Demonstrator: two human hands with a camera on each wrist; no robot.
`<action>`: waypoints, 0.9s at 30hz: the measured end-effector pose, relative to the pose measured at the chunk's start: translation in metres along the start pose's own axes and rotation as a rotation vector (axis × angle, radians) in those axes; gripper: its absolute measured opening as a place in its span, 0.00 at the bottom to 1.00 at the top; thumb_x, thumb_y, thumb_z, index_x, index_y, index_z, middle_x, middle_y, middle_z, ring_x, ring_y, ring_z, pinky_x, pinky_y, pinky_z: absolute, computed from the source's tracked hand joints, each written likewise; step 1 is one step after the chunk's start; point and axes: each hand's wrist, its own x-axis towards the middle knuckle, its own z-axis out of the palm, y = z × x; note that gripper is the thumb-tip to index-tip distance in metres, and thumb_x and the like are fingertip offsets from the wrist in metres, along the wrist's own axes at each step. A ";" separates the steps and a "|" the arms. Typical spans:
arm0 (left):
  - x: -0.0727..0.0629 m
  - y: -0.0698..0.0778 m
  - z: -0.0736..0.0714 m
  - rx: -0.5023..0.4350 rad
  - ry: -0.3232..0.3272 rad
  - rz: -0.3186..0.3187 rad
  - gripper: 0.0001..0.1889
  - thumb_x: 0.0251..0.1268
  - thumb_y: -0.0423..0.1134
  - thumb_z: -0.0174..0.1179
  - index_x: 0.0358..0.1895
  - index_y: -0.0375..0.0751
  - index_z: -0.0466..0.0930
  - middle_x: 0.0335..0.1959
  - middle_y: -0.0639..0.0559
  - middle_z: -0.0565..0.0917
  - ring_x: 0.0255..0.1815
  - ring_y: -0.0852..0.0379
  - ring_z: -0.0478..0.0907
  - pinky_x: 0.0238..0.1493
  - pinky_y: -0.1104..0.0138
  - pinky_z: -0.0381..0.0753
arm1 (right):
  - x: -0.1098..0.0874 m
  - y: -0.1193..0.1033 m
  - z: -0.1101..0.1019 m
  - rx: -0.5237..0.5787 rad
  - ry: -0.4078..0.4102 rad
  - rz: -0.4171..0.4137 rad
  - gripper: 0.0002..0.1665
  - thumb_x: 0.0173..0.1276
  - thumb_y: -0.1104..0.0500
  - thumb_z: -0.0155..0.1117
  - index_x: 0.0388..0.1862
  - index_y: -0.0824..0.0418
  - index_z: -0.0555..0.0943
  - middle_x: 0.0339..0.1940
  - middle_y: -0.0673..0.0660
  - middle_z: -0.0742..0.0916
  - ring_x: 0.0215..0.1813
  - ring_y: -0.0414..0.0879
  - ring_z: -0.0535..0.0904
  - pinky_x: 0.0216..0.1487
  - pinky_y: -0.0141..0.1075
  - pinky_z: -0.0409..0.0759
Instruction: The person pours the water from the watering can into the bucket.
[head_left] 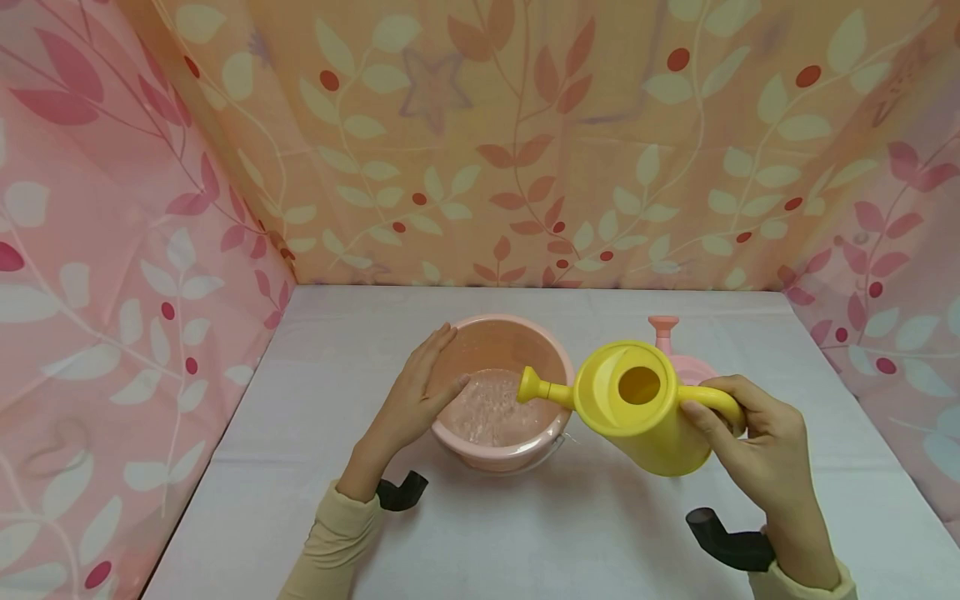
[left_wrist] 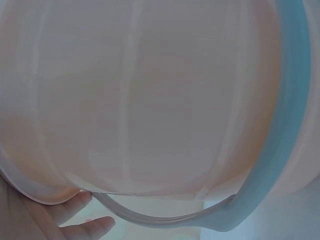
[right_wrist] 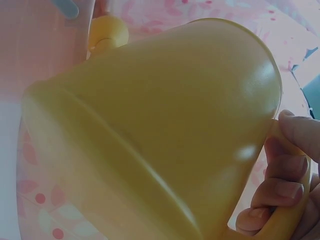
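Observation:
My right hand point(head_left: 768, 442) grips the handle of a yellow watering can point(head_left: 663, 446), fingers curled round it in the right wrist view. The can is tilted left, its spout rose over a pink bucket point(head_left: 498, 454). Bubbling, rippling water point(head_left: 491, 408) lies in the bucket below the rose. My left hand point(head_left: 412, 387) rests at the bucket's left rim with fingers fairly straight and thumb over the edge. In the left wrist view, the bucket's side point(left_wrist: 165, 100) fills most of the picture, with my left fingertips point(left_wrist: 82, 200) by its rim.
A pink watering can point(head_left: 663, 329) stands behind the yellow one, mostly hidden by it. The bucket's bail handle point(left_wrist: 295, 90) hangs down along its outside. A white-covered table point(head_left: 247, 533) lies beneath everything, with leaf-patterned cloth point(head_left: 517, 167) around the back and sides.

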 end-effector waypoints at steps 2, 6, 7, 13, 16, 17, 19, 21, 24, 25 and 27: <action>0.000 0.000 0.000 -0.002 0.000 0.003 0.35 0.64 0.56 0.54 0.72 0.57 0.52 0.74 0.57 0.52 0.74 0.55 0.46 0.68 0.45 0.51 | 0.000 0.000 0.000 -0.002 0.000 0.000 0.08 0.49 0.75 0.69 0.30 0.72 0.80 0.24 0.47 0.80 0.26 0.35 0.67 0.24 0.24 0.64; 0.000 -0.001 0.000 -0.005 0.002 0.002 0.34 0.64 0.56 0.54 0.72 0.57 0.52 0.74 0.58 0.52 0.74 0.55 0.46 0.68 0.45 0.51 | 0.000 0.000 0.000 0.001 -0.001 -0.002 0.08 0.49 0.75 0.69 0.30 0.72 0.80 0.23 0.47 0.80 0.26 0.35 0.67 0.24 0.24 0.64; 0.000 -0.001 0.000 -0.005 0.002 0.002 0.34 0.64 0.56 0.53 0.72 0.57 0.52 0.74 0.58 0.52 0.74 0.55 0.46 0.68 0.45 0.51 | 0.000 0.000 0.000 0.001 -0.001 -0.002 0.08 0.49 0.75 0.69 0.30 0.72 0.80 0.23 0.47 0.80 0.26 0.35 0.67 0.24 0.24 0.64; 0.000 -0.001 0.000 -0.005 0.005 0.002 0.34 0.64 0.57 0.53 0.72 0.58 0.53 0.74 0.58 0.52 0.74 0.56 0.46 0.68 0.45 0.51 | -0.001 0.001 0.000 0.012 0.000 -0.007 0.08 0.49 0.75 0.69 0.29 0.72 0.80 0.23 0.47 0.79 0.25 0.35 0.66 0.24 0.24 0.63; 0.000 -0.001 0.000 -0.006 0.006 0.002 0.34 0.64 0.57 0.53 0.72 0.57 0.53 0.74 0.58 0.52 0.74 0.56 0.46 0.68 0.45 0.51 | -0.001 0.001 0.000 0.016 0.000 -0.008 0.08 0.49 0.75 0.69 0.29 0.72 0.80 0.23 0.47 0.79 0.25 0.35 0.66 0.23 0.24 0.63; 0.000 -0.001 0.000 -0.006 0.006 0.003 0.34 0.64 0.56 0.53 0.72 0.57 0.53 0.74 0.58 0.52 0.74 0.56 0.46 0.68 0.45 0.51 | -0.001 0.001 0.000 0.014 0.001 -0.008 0.08 0.49 0.75 0.69 0.29 0.72 0.80 0.23 0.47 0.79 0.25 0.35 0.66 0.23 0.24 0.63; 0.000 -0.001 0.000 -0.004 0.007 0.004 0.34 0.64 0.56 0.53 0.72 0.57 0.53 0.74 0.58 0.52 0.74 0.55 0.46 0.68 0.45 0.51 | -0.001 0.001 0.000 0.010 0.000 -0.006 0.08 0.49 0.75 0.69 0.29 0.72 0.80 0.23 0.47 0.79 0.25 0.35 0.66 0.23 0.24 0.63; 0.000 -0.001 0.000 -0.003 0.008 0.003 0.34 0.64 0.55 0.54 0.72 0.57 0.53 0.74 0.58 0.52 0.74 0.55 0.46 0.68 0.45 0.51 | 0.000 0.001 0.000 0.008 0.000 -0.004 0.08 0.49 0.75 0.69 0.29 0.72 0.80 0.23 0.47 0.79 0.25 0.35 0.66 0.23 0.24 0.63; 0.000 -0.001 0.000 -0.001 0.008 0.000 0.34 0.64 0.55 0.54 0.71 0.58 0.53 0.74 0.58 0.52 0.74 0.56 0.46 0.68 0.45 0.51 | 0.000 0.000 0.000 0.002 -0.001 0.001 0.08 0.49 0.75 0.69 0.30 0.72 0.80 0.23 0.47 0.79 0.25 0.35 0.66 0.23 0.24 0.63; 0.000 -0.001 0.000 -0.001 0.008 -0.001 0.34 0.64 0.55 0.54 0.71 0.58 0.53 0.74 0.58 0.52 0.74 0.56 0.46 0.68 0.45 0.51 | 0.000 0.000 0.000 0.002 -0.002 0.002 0.08 0.49 0.75 0.69 0.30 0.71 0.80 0.23 0.47 0.79 0.25 0.35 0.66 0.23 0.24 0.63; 0.000 -0.002 0.000 0.001 0.008 0.000 0.34 0.64 0.55 0.54 0.71 0.58 0.53 0.74 0.58 0.52 0.74 0.56 0.46 0.68 0.45 0.51 | 0.000 0.000 0.000 -0.001 -0.002 0.005 0.08 0.49 0.75 0.69 0.30 0.71 0.80 0.23 0.47 0.79 0.25 0.35 0.66 0.23 0.24 0.63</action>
